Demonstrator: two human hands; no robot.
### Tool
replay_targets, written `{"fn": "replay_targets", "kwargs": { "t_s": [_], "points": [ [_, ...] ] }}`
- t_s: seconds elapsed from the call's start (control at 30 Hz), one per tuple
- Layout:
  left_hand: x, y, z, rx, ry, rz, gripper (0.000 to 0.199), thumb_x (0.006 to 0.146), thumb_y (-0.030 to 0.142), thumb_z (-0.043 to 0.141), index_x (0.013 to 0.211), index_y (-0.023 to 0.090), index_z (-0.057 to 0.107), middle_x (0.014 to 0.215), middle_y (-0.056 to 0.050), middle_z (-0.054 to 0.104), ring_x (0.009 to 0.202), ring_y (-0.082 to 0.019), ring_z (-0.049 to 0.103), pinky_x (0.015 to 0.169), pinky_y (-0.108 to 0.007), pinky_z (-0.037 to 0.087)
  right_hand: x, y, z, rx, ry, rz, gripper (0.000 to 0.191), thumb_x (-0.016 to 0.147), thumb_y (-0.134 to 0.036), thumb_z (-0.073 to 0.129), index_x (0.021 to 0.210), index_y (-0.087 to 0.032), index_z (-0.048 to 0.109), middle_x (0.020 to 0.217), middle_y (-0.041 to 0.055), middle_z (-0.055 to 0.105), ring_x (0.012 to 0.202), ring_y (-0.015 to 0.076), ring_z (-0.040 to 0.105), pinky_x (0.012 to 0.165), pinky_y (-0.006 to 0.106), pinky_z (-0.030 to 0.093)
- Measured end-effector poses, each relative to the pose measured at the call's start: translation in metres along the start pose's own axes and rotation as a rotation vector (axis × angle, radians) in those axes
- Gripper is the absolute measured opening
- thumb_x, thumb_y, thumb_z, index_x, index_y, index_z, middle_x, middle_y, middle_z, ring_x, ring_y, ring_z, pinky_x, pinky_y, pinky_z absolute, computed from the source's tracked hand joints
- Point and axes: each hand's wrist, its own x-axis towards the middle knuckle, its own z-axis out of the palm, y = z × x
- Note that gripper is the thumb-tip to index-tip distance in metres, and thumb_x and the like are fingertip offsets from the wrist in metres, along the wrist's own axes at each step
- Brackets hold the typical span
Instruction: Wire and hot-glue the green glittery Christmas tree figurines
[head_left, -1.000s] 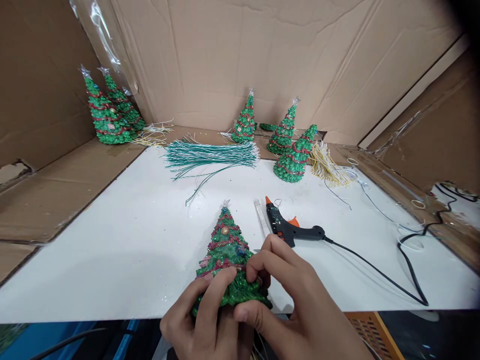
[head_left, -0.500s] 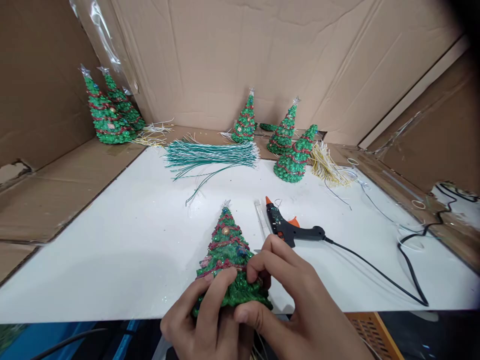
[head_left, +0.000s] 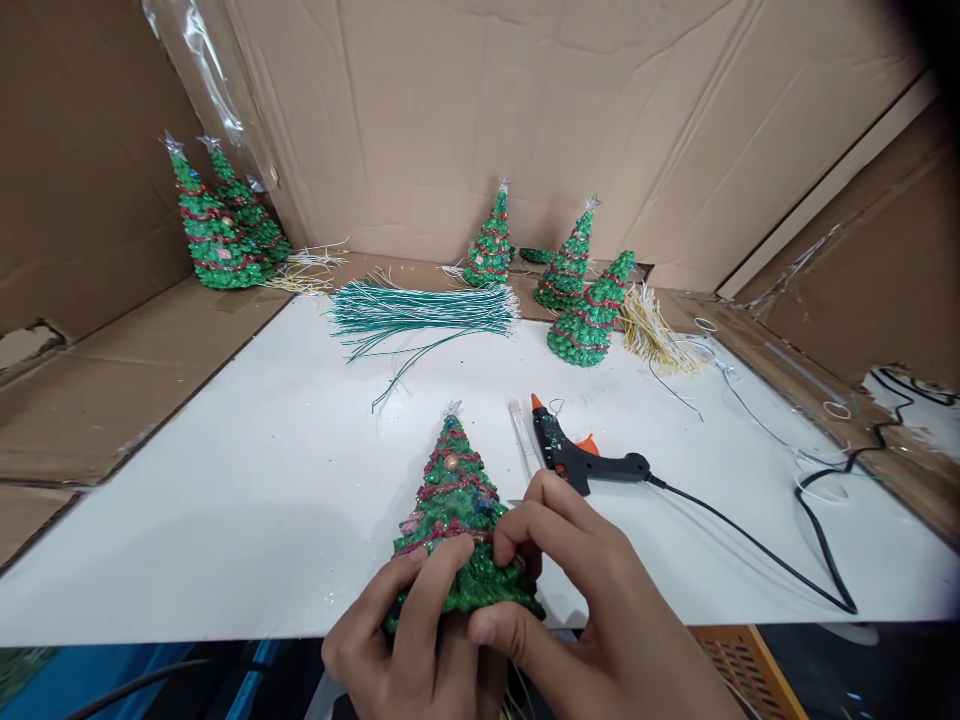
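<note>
A small green Christmas tree [head_left: 455, 490] with red garlands, small baubles and a clear star on top lies at the front edge of the white board, its base toward me. My left hand [head_left: 420, 640] grips its lower left part, fingers over the front and the rest under the base. My right hand [head_left: 577, 590] pinches the lower right edge between fingers and thumb. The underside of the base is hidden. Just beyond my right hand lies a black glue gun [head_left: 581, 460] with an orange nozzle, beside a clear glue stick [head_left: 523, 432].
Green wires [head_left: 424, 308] lie in a bundle at the back of the board [head_left: 225, 500]. Several more trees [head_left: 589, 315] stand along the cardboard walls. Yellow-white wires [head_left: 652, 325] and a black cable [head_left: 750, 540] are at the right. An orange basket [head_left: 746, 665] sits below the edge.
</note>
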Motion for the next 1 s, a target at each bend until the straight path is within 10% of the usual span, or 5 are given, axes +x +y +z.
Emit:
{"fn": "replay_targets", "kwargs": {
  "t_s": [1.0],
  "points": [
    [0.004, -0.011, 0.000, -0.042, -0.038, 0.147, 0.022, 0.098, 0.021, 0.059, 0.077, 0.018, 0.065, 0.099, -0.010, 0.071, 0.086, -0.021, 0.061, 0.069, -0.033, 0.051, -0.001, -0.001, -0.001, 0.043, 0.035, -0.005, 0.023, 0.077, -0.011, 0.074, 0.088, -0.027, 0.061, 0.094, -0.0008, 0.064, 0.077, 0.0168, 0.064, 0.064, 0.025, 0.057]
  ]
}}
